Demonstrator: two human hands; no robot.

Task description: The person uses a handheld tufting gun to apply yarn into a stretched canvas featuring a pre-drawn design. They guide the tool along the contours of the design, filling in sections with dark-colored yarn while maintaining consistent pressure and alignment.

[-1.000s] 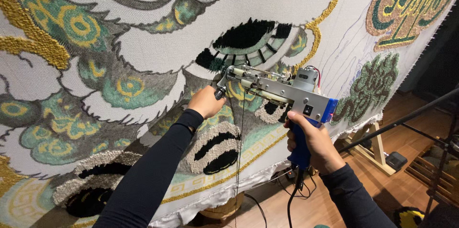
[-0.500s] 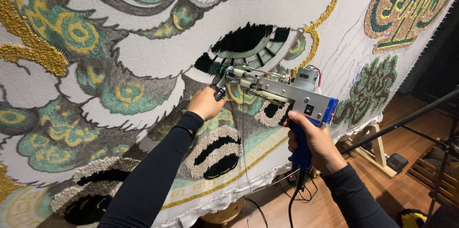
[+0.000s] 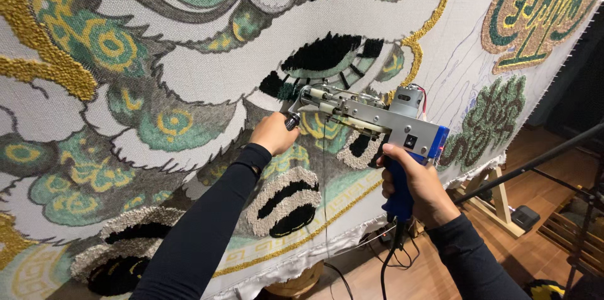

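- My right hand (image 3: 415, 180) has its grip clamped on the blue handle of one tufting gun (image 3: 377, 125); one black cord (image 3: 387, 262) hangs below it.
- My left hand (image 3: 272, 133) has its grip closed on the gun's black front knob, close to the cloth.
- The gun's tip touches one big stretched cloth (image 3: 189, 73), tufted in green, yellow, black and white.
- One wooden stand (image 3: 497, 196) is on the floor beyond.
- Since earlier, gun and hands have shifted slightly up the cloth, grips unchanged.
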